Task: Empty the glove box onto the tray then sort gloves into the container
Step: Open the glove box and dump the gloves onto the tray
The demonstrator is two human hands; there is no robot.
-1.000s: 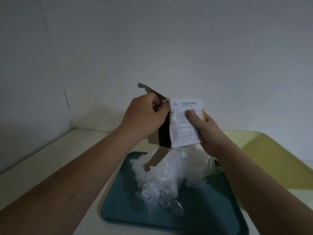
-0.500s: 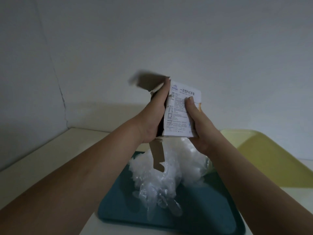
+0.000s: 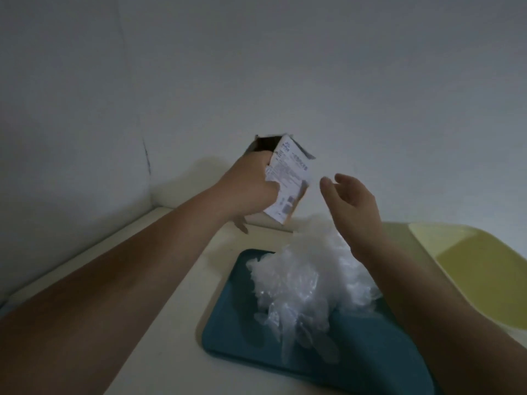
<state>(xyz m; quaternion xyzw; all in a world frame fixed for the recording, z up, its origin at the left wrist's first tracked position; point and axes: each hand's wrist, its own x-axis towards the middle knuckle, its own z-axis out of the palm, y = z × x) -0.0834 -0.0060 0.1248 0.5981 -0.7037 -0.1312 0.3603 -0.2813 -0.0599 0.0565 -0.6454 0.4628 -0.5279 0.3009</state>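
Note:
My left hand (image 3: 251, 183) grips the white cardboard glove box (image 3: 288, 181) and holds it tilted in the air above the table's far side, left of the tray. Its torn flaps stick out at the top. My right hand (image 3: 352, 201) hovers just right of the box with relaxed fingers, holding nothing. Below it, a heap of clear plastic gloves (image 3: 308, 283) lies on the teal tray (image 3: 236, 323). Some gloves trail toward the tray's near edge.
A yellow-green container (image 3: 479, 266) sits at the right, beside the teal tray. The cream table (image 3: 159, 309) meets pale walls at the back and left, forming a corner.
My right hand has let go of the box and drawn away to the right. The left hand alone now carries the box, which has swung left and back, off the glove heap.

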